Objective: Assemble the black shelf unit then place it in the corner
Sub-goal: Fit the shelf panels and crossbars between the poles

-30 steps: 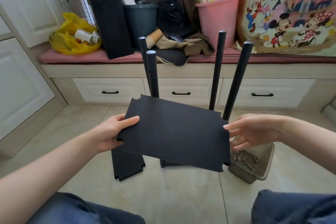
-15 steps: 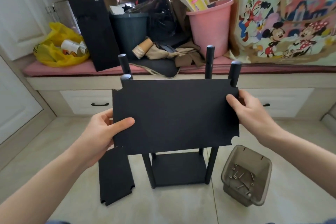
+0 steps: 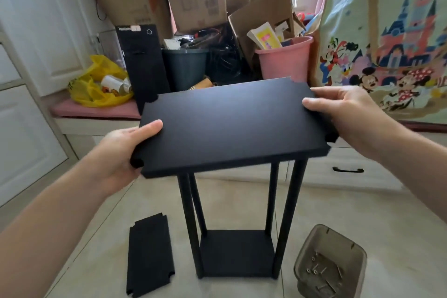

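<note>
Two hands hold the black shelf panel (image 3: 225, 126) by its short ends. Your left hand (image 3: 121, 150) has its grip clamped on the left end, thumb on top, fingers under; your right hand (image 3: 343, 113) has its grip clamped on the right end. The panel lies across the tops of the four posts (image 3: 294, 201), whose frame stands on the floor (image 3: 232, 203) between a spare panel (image 3: 150, 255) and a screw tray (image 3: 329, 264). The white lettering on the black tower (image 3: 145, 68) is blurred.
</note>
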Demonstrator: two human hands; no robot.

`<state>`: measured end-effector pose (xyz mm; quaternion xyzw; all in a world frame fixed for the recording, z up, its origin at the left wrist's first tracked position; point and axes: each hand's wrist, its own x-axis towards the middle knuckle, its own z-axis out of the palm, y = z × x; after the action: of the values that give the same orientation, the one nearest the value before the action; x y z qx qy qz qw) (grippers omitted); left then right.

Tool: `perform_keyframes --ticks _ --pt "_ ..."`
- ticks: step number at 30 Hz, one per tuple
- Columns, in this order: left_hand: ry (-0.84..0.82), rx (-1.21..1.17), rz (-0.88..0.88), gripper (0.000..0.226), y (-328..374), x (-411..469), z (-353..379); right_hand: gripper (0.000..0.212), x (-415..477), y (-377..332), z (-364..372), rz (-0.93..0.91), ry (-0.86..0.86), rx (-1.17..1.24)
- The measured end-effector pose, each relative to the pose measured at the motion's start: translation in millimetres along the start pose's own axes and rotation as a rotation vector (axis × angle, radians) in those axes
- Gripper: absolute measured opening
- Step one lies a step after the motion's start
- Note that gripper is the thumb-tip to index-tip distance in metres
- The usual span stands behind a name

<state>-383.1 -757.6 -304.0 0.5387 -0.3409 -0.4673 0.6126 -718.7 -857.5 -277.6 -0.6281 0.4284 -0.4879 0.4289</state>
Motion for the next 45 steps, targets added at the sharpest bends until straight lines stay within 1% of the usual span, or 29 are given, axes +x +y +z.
perform_keyframes --ticks 3,5,7,11,14,16,18,20,23,26,30,34,45 --pt "0.003 -0.128 0.016 0.027 18 16 3 0.038 27 -8 0 0.122 0.051 -0.025" --pt "-0.011 -0.181 0.004 0.030 27 27 5 0.035 41 -10 -1 0.183 0.075 0.007" --pt "-0.036 -0.181 -0.025 0.032 33 38 7 0.032 53 -9 -1 0.222 0.085 0.045" --pt "-0.090 -0.174 -0.019 0.023 41 55 14 0.032 72 0 -6 0.278 0.074 0.053" --pt "-0.123 -0.177 0.022 0.018 42 66 23 0.026 84 7 -10 0.293 0.076 0.071" --pt "-0.128 -0.167 0.035 0.015 40 71 30 0.020 91 13 -11 0.311 0.087 0.074" --pt "-0.117 -0.153 0.025 0.014 37 76 34 0.022 98 20 -9 0.326 0.090 0.070" --pt "-0.100 -0.135 0.001 0.012 34 81 35 0.024 102 25 -8 0.335 0.089 0.084" --pt "-0.083 -0.103 -0.010 0.011 29 85 34 0.016 106 29 -6 0.315 0.072 0.031" --pt "-0.062 -0.063 -0.004 0.010 23 88 35 0.013 106 37 -6 0.303 0.053 -0.022" --pt "-0.051 -0.052 -0.005 0.011 16 88 32 0.014 104 45 -7 0.307 0.041 0.004" --pt "-0.063 -0.029 -0.002 0.011 16 85 33 0.010 102 48 -11 0.292 0.043 0.064" --pt "-0.077 0.066 0.014 0.013 11 80 26 0.008 100 47 -13 0.280 0.013 0.056"
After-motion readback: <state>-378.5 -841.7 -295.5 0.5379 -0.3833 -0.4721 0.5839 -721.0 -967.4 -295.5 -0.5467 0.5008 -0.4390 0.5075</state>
